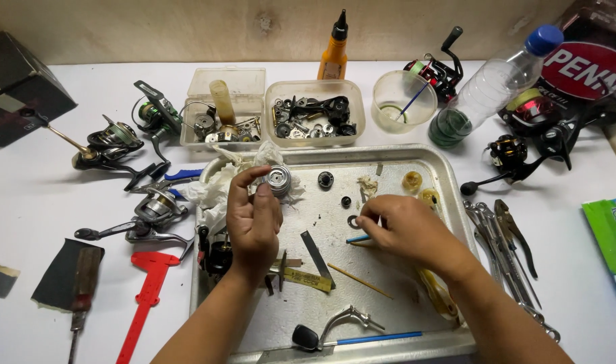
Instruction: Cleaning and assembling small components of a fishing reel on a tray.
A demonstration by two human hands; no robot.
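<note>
Head cam looked straight down at a metal tray (449,182) full of fishing reel bits. Left hand (252,219) was up over the tray's left side, thumb and fingers pinched around a small silver spool (279,180), right above some crumpled white tissue (217,189). Right hand (405,229) sat low on the tray, fingertips closed on a thin blue-tipped stick (356,238), just beside a little dark washer (354,221). Yellow caliper (304,278) lay between the wrists, and a loose reel handle (335,327) was near the tray's front edge.
</note>
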